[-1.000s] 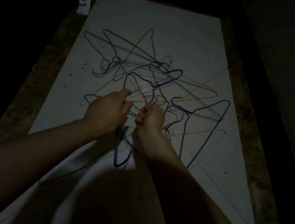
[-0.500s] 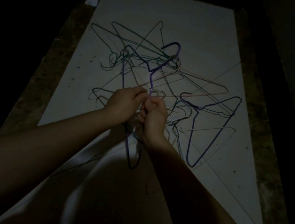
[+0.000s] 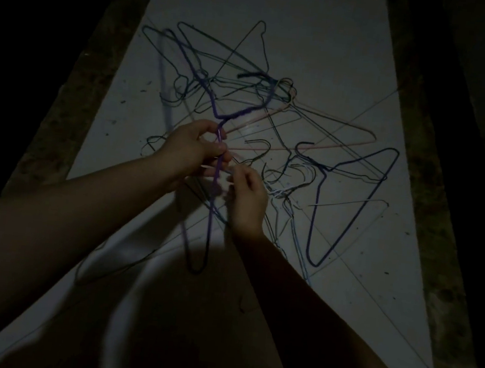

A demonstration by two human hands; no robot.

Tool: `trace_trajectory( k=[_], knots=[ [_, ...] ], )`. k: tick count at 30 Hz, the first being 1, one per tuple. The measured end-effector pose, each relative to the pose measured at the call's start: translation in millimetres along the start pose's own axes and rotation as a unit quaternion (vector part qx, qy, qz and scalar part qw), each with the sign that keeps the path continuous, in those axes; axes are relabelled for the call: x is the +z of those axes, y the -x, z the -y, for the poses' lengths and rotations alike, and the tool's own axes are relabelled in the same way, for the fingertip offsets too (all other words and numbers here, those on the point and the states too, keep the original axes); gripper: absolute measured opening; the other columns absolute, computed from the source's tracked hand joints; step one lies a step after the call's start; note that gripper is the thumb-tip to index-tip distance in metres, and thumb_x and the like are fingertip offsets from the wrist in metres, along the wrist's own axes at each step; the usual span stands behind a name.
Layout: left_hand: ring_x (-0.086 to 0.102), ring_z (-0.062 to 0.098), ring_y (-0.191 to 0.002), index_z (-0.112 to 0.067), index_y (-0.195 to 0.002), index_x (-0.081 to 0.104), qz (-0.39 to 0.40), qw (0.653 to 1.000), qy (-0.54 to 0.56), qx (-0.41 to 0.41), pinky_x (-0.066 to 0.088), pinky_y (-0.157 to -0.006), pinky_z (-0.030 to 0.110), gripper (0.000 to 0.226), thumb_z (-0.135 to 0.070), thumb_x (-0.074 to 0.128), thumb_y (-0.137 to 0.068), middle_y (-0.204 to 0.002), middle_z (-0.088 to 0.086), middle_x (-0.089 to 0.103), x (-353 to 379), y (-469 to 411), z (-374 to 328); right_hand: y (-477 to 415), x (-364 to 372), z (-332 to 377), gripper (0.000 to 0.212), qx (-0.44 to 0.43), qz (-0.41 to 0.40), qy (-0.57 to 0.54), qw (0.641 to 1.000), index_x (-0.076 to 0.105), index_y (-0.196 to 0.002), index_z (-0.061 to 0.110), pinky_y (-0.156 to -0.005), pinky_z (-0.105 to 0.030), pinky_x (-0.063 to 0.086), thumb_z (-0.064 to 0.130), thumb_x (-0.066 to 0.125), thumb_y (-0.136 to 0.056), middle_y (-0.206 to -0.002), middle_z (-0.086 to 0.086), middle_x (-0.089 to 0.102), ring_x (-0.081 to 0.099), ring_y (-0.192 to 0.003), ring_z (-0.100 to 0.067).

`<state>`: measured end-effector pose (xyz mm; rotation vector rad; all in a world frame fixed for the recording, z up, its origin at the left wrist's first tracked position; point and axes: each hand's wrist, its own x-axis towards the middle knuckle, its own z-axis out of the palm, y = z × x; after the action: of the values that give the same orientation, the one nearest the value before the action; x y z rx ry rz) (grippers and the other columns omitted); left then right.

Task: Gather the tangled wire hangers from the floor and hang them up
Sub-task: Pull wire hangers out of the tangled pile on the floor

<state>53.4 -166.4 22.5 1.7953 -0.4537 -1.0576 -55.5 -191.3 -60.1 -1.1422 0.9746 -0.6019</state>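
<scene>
right hand (image 3: 247, 199) has released one lifted purple hanger (image 3: 219, 134); left hand (image 3: 193, 154) grips it

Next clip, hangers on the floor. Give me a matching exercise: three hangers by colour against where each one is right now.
Things:
1. purple hanger
2. pink hanger
3. dark blue hanger

Places:
A. at the right side of the white sheet, untouched
B. gripped by the left hand
C. crossing the sheet's middle, untouched

Pairs: 1-B, 2-C, 3-A
</scene>
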Motion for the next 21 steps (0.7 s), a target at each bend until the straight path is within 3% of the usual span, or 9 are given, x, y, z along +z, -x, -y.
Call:
trace_trajectory(
  k=[2, 4, 7, 9, 12, 14, 16, 21],
  knots=[
    [0.063, 0.012, -0.068, -0.015, -0.099, 0.052, -0.004, 1.000, -0.012, -0.008, 0.052, -0.057, 0.024, 0.010, -0.006, 0.049, -0.094, -0.079, 0.006, 0.065, -2, 0, 3, -12, -14, -12, 0.010, 0.009, -0.062, 0.024, 0.998, 0.059, -0.089, 0.032, -0.082, -0.042, 0.050, 0.031, 0.050, -0.095, -0.088, 0.005, 0.059, 0.057, -0.084, -0.017],
    [0.063, 0.012, -0.066, -0.017, -0.091, 0.051, -0.015, 1.000, -0.008, -0.017, 0.051, -0.052, 0.021, 0.011, -0.006, 0.049, -0.095, -0.078, 0.005, 0.064, -5, -1, 8, -24, -28, -27, 0.011, 0.014, -0.102, 0.126, 0.987, 0.058, -0.088, 0.028, -0.078, -0.045, 0.050, 0.031, 0.049, -0.095, -0.086, 0.000, 0.061, 0.058, -0.081, -0.021],
    [0.063, 0.013, -0.065, -0.019, -0.082, 0.049, -0.024, 0.999, 0.008, -0.032, 0.054, -0.054, 0.023, 0.019, -0.005, 0.049, -0.095, -0.076, 0.005, 0.064, -12, -3, 14, -38, -39, -51, 0.017, 0.027, -0.118, 0.336, 0.934, 0.054, -0.083, 0.019, -0.067, -0.032, 0.041, 0.027, 0.045, -0.095, -0.082, -0.001, 0.059, 0.059, -0.082, -0.025],
    [0.063, 0.013, -0.066, -0.018, -0.083, 0.050, -0.017, 0.999, 0.014, -0.040, 0.055, -0.054, 0.024, 0.018, -0.005, 0.048, -0.095, -0.075, 0.005, 0.064, -16, -4, 17, -43, -41, -60, 0.022, 0.037, -0.107, 0.399, 0.910, 0.052, -0.077, 0.016, -0.066, -0.028, 0.036, 0.028, 0.045, -0.095, -0.078, -0.002, 0.058, 0.059, -0.080, -0.027],
    [0.066, 0.009, -0.058, -0.017, -0.084, 0.052, -0.007, 0.999, 0.027, -0.044, 0.056, -0.056, 0.025, 0.017, -0.004, 0.048, -0.095, -0.075, 0.004, 0.064, -20, -2, 19, -48, -39, -61, 0.025, 0.060, -0.098, 0.378, 0.919, 0.061, -0.086, 0.007, -0.067, -0.030, 0.043, 0.025, 0.045, -0.096, -0.086, -0.009, 0.064, 0.061, -0.082, -0.027],
    [0.065, 0.005, -0.053, -0.017, -0.084, 0.052, -0.004, 0.998, 0.031, -0.045, 0.056, -0.055, 0.024, 0.017, -0.003, 0.048, -0.094, -0.076, 0.004, 0.064, -20, -1, 21, -50, -35, -59, 0.026, 0.067, -0.111, 0.339, 0.932, 0.062, -0.079, 0.008, -0.069, -0.034, 0.047, 0.019, 0.045, -0.095, -0.080, -0.010, 0.063, 0.060, -0.078, -0.026],
    [0.065, 0.004, -0.053, -0.017, -0.085, 0.052, -0.003, 0.998, 0.026, -0.048, 0.055, -0.054, 0.023, 0.016, -0.004, 0.049, -0.095, -0.077, 0.005, 0.065, -20, -1, 22, -48, -28, -53, 0.030, 0.069, -0.140, 0.268, 0.951, 0.055, -0.064, 0.018, -0.061, -0.036, 0.045, 0.016, 0.045, -0.092, -0.067, -0.005, 0.056, 0.056, -0.067, -0.024],
    [0.065, 0.005, -0.055, -0.017, -0.088, 0.051, -0.009, 0.999, 0.025, -0.048, 0.056, -0.059, 0.025, 0.012, -0.008, 0.050, -0.095, -0.076, 0.004, 0.066, -23, -4, 24, -46, -18, -43, 0.021, 0.102, -0.126, 0.107, 0.981, 0.065, -0.061, 0.022, -0.060, -0.038, 0.038, 0.025, 0.056, -0.080, -0.061, -0.003, 0.052, 0.046, -0.061, -0.022]
  ],
)
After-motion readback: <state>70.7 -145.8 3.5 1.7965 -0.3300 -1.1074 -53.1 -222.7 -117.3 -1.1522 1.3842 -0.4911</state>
